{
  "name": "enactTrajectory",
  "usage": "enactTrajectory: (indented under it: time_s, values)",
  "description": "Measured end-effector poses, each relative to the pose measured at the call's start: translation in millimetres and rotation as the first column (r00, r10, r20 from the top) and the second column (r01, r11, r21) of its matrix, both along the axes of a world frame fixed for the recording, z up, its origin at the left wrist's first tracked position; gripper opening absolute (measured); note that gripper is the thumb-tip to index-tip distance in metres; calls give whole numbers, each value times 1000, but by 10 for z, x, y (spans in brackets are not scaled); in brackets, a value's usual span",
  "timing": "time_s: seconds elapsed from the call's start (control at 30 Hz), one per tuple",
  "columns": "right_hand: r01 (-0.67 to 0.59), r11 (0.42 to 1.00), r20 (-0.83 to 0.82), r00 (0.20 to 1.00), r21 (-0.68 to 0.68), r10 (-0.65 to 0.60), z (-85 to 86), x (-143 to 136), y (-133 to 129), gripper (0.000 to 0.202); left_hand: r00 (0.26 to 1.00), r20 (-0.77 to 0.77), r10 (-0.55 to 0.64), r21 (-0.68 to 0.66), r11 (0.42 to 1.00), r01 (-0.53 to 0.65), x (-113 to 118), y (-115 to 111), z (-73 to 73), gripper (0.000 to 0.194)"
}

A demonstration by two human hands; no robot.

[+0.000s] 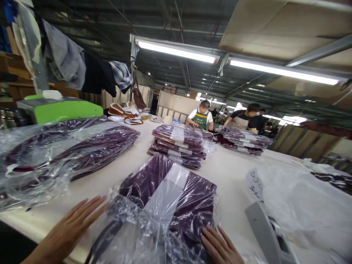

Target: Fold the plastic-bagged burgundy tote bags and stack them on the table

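Observation:
A folded dark purple garment (195, 198) in a clear plastic bag lies before me on the white table, a pale strip running across its middle. My right hand (220, 245) rests on the bag's lower right part, fingers stretched out and flat. At the bag's left side is my left hand (73, 223), with its fingers extended and nothing in it. Its fingertips are close to the crumpled plastic; whether they touch it I cannot tell. The bag's near end is loose and wrinkled.
Stacked bagged purple garments (178, 143) stand behind, and more bagged garments (96, 150) lie on the left. A grey device (265, 231) and white plastic sheeting (299, 201) are at right. Beyond the table work two people. A green box (66, 110) stands back left.

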State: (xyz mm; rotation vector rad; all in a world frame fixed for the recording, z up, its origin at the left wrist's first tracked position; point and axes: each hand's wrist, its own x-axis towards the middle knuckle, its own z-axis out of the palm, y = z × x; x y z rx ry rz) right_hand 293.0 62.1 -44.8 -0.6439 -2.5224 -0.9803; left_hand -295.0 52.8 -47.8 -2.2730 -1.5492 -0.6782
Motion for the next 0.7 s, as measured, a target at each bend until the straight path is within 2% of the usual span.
enactTrajectory:
  time_s: [0.07, 0.17, 0.27, 0.33, 0.37, 0.4, 0.47, 0.53, 0.57, 0.63, 0.7]
  values:
    - [-48, 998, -65, 997, -42, 45, -28, -116, 123, 42, 986, -126, -107, -4, 994, 107, 38, 350, 1, 88]
    - [-128, 977, -169, 981, -171, 99, -26, -218, 294, 48, 958, -176, -228, -86, 973, 215, 153, 735, -1, 91]
    - [-194, 939, -318, 943, -283, 99, 69, -270, 427, 46, 943, -83, -324, -115, 943, 313, 235, 937, 50, 64]
    - [-218, 902, -422, 905, -374, 44, 282, -320, 537, 38, 942, 64, -330, -104, 936, 335, 263, 1057, 207, 42]
    - [-216, 877, -464, 886, -429, -9, 448, -351, 615, 33, 937, 153, -315, -100, 938, 332, 272, 1140, 346, 34]
    - [-206, 850, -504, 860, -484, -79, 652, -380, 715, 28, 925, 244, -290, -101, 941, 322, 281, 1247, 532, 28]
    - [-162, 808, -584, 771, -566, -255, 1142, -420, 1008, 23, 882, 411, -231, -114, 947, 301, 307, 1552, 1035, 23]
    - [-111, 794, -674, 605, -598, -423, 1673, -416, 1440, 26, 811, 557, -179, -114, 951, 288, 367, 1981, 1653, 26]
    - [-83, 805, -720, 508, -588, -473, 1931, -400, 1704, 27, 762, 626, -167, -71, 961, 268, 418, 2233, 1975, 28]
    - [-71, 823, -789, 340, -564, -511, 2406, -349, 2303, 29, 687, 703, -185, 17, 969, 245, 568, 2786, 2595, 34]
    - [-121, 833, -831, 237, -540, -504, 2812, -289, 2945, 31, 628, 762, -157, 75, 985, 156, 767, 3363, 3138, 32]
